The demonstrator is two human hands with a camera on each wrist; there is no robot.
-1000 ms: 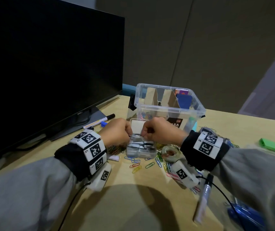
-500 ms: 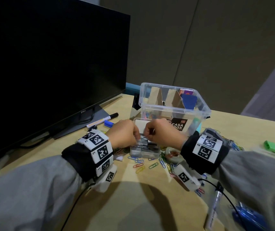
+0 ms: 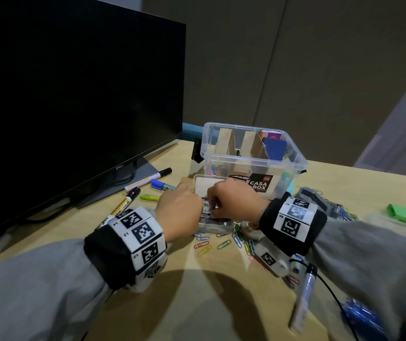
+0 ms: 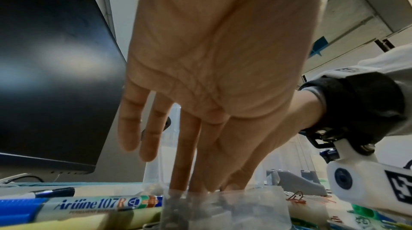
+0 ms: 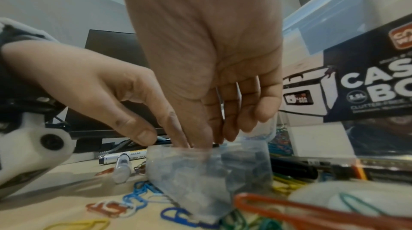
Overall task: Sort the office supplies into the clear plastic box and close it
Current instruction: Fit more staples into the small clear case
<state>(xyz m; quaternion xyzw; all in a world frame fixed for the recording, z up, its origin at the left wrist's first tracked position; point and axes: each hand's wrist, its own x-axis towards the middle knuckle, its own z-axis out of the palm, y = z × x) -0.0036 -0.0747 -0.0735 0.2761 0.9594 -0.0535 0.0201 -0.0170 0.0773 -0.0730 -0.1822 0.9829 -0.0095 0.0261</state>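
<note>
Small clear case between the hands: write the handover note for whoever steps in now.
Left hand: fingers straight, tips reaching into the small clear case.
Right hand: fingertips in the same case, pinching hidden.
Clear plastic box: open, cardboard dividers inside, some paper clips and cards already sorted in.
Left: case contents, loose paper clips, markers, green eraser, then the lid.

Both hands (image 3: pixel 179 212) (image 3: pixel 234 200) crowded over the small case (image 3: pixel 215 221), just before the open box (image 3: pixel 253 153). Paper clips (image 3: pixel 221 242) littered the desk (image 3: pixel 197 303) around it; markers (image 3: pixel 147 179) lay left, below the monitor (image 3: pixel 73 94). The near desk lay bare.
</note>
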